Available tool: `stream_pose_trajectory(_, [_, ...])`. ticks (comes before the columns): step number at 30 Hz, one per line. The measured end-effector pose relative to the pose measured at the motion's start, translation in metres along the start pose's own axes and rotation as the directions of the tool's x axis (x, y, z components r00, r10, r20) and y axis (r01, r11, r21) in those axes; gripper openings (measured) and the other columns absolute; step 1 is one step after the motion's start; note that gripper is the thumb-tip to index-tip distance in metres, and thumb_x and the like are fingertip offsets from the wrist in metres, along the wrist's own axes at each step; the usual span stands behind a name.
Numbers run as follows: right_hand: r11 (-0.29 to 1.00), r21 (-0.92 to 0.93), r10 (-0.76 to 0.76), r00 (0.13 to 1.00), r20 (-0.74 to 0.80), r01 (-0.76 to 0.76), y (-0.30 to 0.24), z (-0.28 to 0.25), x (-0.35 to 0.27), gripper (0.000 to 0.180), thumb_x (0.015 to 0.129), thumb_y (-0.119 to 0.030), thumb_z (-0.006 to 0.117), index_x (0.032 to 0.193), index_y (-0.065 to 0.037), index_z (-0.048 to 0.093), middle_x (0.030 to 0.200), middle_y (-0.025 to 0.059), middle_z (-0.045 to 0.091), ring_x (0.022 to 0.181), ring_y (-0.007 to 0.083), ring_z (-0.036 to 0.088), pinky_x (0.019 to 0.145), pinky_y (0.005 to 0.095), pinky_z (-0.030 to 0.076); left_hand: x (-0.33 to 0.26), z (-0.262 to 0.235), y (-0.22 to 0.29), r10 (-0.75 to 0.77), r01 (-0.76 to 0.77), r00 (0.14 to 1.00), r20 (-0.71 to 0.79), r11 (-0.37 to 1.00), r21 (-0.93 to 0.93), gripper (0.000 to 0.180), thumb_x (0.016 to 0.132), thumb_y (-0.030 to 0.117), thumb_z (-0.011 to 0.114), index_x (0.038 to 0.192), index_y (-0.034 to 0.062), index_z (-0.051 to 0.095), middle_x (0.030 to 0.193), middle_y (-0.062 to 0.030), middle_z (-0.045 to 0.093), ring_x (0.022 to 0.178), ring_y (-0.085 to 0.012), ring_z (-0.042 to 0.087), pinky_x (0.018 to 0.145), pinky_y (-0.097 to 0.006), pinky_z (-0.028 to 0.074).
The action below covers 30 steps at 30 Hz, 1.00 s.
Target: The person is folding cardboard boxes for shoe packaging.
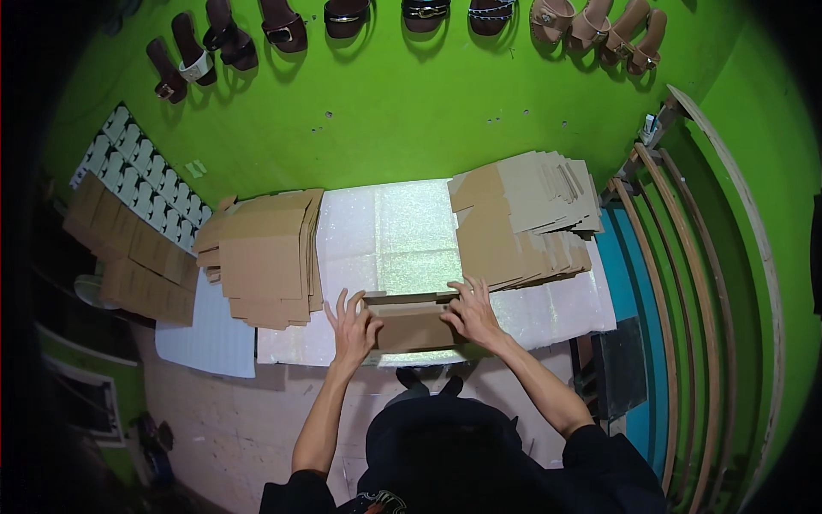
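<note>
A brown cardboard box (413, 331), partly folded up, stands at the near edge of the table between my two hands. My left hand (349, 327) grips its left end, thumb on the near wall and fingers spread along the far side. At the right end my right hand (473, 313) holds the box in the same way, thumb bent inward. A dark gap shows along the top between the near and far walls. The box's underside and the fingertips behind it are hidden.
Flat cardboard blanks lie in a left stack (267, 257) and a right stack (518, 224) on the shiny white tabletop (390, 227). Brown cartons (128, 257) stand at far left. Wooden rails (685, 291) rise at right. Sandals (424, 13) hang on the green wall.
</note>
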State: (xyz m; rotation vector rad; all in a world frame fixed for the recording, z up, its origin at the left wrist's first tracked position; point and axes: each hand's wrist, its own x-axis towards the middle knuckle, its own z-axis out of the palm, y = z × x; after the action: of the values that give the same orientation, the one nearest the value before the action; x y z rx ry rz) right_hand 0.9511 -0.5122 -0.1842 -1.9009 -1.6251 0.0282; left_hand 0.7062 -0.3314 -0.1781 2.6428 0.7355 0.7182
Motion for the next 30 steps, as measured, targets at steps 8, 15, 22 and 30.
stream_pose_trajectory(8, [0.994, 0.040, -0.105, 0.992, 0.076, 0.102, -0.048, -0.019, -0.072, 0.020, 0.084, -0.020, 0.075, 0.079, -0.006, 0.062, 0.137, 0.0135, 0.053, 0.139, 0.0425, 0.038, 0.115, 0.0683, 0.022, -0.086, -0.031, 0.044, -0.145, 0.147, 0.988, 0.047, 0.988, -0.052, 0.011, 0.076, 0.010, 0.077, 0.081, 0.0090, 0.067, 0.137, -0.0119, 0.056, 0.143, -0.0411, 0.035, 0.116, -0.070, 0.008])
stream_pose_trajectory(15, [0.995, 0.084, -0.062, 0.978, 0.199, 0.046, -0.059, 0.009, -0.130, 0.029, 0.078, -0.019, 0.079, 0.094, -0.008, 0.058, 0.136, 0.0140, 0.050, 0.141, 0.0432, 0.035, 0.115, 0.0686, 0.023, -0.137, -0.020, 0.048, -0.178, 0.183, 0.976, 0.123, 0.982, -0.034, 0.022, 0.070, 0.003, 0.078, 0.089, 0.0078, 0.069, 0.138, -0.0136, 0.054, 0.141, -0.0427, 0.035, 0.115, -0.070, 0.013])
stream_pose_trajectory(22, [0.968, -0.252, 0.112, 0.894, 0.433, 0.000, -0.059, 0.040, -0.149, 0.054, 0.077, -0.028, 0.083, 0.122, -0.011, 0.060, 0.154, 0.0206, 0.034, 0.148, 0.0488, 0.020, 0.115, 0.0711, 0.021, -0.169, 0.014, 0.027, -0.176, 0.109, 0.893, 0.414, 0.977, 0.181, 0.056, 0.071, 0.006, 0.074, 0.126, 0.0128, 0.069, 0.159, -0.0263, 0.025, 0.147, -0.0530, 0.016, 0.113, -0.076, 0.012])
stream_pose_trajectory(30, [0.914, -0.400, 0.224, 0.904, 0.365, -0.066, -0.060, 0.070, -0.149, 0.056, 0.081, -0.034, 0.078, 0.129, -0.011, 0.061, 0.158, 0.0235, 0.030, 0.148, 0.0507, 0.018, 0.113, 0.0738, 0.020, -0.166, 0.016, 0.020, -0.104, 0.081, 0.925, 0.365, 0.994, 0.079, 0.053, 0.078, 0.010, 0.068, 0.131, 0.0095, 0.066, 0.158, -0.0266, 0.028, 0.147, -0.0532, 0.017, 0.113, -0.075, 0.014])
